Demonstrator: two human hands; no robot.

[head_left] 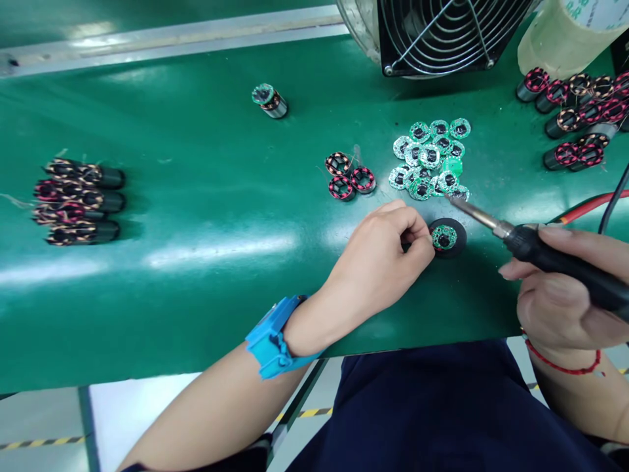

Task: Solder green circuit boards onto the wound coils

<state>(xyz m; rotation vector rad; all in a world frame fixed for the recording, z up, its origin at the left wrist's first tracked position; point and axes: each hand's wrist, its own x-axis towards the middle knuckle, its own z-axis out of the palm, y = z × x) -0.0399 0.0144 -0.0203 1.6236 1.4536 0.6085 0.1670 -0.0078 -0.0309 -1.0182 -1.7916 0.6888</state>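
L hand [378,259] pinching hidden item, prob. steadying green PCB [444,237] on black pad [455,231] at 3 o'clock; R hand [565,288] gripping soldering iron [535,252] ready.

One left hand [373,255] and one right hand [565,288] at a green desk [196,295], with one black-handled soldering iron [540,259] and one round black pad [459,246] carrying one round green circuit board [445,238]. About twenty more round green circuit boards [427,157] overlap in one pile, too jumbled for an exact count. Three pink-and-black coil rings [341,187] lie together, beside one lone metal cylinder motor [269,100]. Four rows of black cylinder motors [78,203] sit at left; about a dozen coil-topped motors [580,111] crowd the upper right. Also one wire-guarded black fan [437,33], one tape roll [565,33], one blue wrist strap [270,337], one red string bracelet [563,362].
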